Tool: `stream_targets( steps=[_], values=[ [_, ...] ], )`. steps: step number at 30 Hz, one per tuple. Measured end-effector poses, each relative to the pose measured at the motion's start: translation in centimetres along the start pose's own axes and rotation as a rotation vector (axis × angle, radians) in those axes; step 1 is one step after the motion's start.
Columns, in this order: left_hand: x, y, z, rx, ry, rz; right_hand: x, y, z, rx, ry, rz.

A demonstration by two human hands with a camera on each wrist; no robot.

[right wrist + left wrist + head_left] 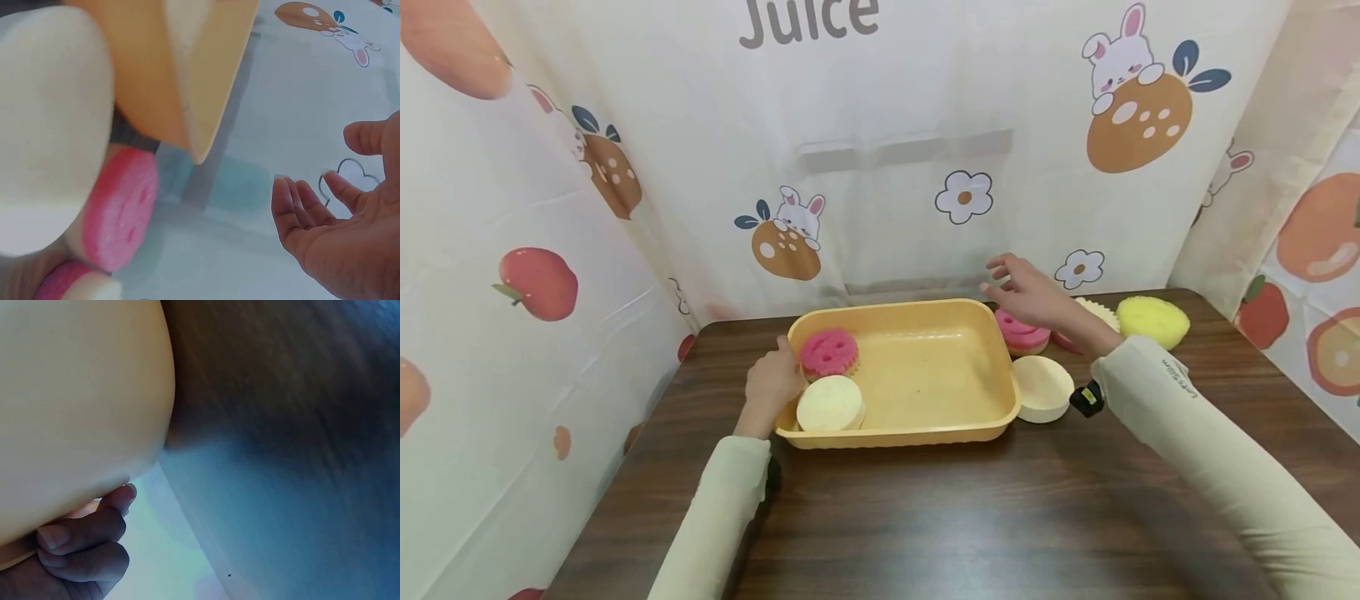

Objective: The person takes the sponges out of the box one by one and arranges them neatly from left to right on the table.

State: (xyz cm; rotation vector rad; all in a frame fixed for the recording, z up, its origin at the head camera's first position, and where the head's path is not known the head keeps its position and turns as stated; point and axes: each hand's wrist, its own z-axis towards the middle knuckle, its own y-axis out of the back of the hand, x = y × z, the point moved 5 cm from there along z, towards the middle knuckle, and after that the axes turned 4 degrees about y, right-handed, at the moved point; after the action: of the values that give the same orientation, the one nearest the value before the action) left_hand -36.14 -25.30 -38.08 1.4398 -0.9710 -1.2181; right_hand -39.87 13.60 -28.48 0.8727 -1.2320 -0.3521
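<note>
My left hand grips the left rim of a yellow plastic tray. In the left wrist view its curled fingers press against the tray's outer wall. Inside, at the left end, lie a pink smiley-face sponge and a round cream sponge. Beyond the tray's far right corner, my right hand is raised with nothing in it, fingers loosely bent and apart. Below it sits another pink smiley sponge, partly hidden by that hand; in the right wrist view the pink sponge shows more fully.
A round cream sponge stands against the tray's right side. Further right are a scalloped cream sponge, partly behind the right arm, and a yellow sponge. Printed curtains rise behind and beside the dark wooden table.
</note>
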Motion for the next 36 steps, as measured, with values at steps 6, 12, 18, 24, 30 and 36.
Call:
stream_targets(
  steps=[6,12,18,24,30,36],
  values=[
    [-0.1,0.0,-0.1,-0.015,-0.005,-0.002,1.2,-0.7,1.4,0.015,0.037,0.045],
    [-0.3,-0.1,0.0,-0.037,-0.006,-0.023,2.0,-0.9,2.4,0.017,0.057,0.069],
    [-0.1,-0.2,0.2,-0.028,0.015,-0.088,2.4,-1.1,3.8,0.031,0.062,0.066],
    [0.3,-0.1,0.4,-0.029,0.024,-0.114,2.9,-1.0,5.5,0.013,0.077,0.073],
    [0.5,-0.1,0.4,-0.045,0.026,-0.14,3.3,-1.3,5.8,0.027,0.061,0.091],
    [0.2,-0.1,0.4,-0.043,0.011,-0.121,3.5,-1.6,5.7,0.034,0.047,0.092]
  ],
)
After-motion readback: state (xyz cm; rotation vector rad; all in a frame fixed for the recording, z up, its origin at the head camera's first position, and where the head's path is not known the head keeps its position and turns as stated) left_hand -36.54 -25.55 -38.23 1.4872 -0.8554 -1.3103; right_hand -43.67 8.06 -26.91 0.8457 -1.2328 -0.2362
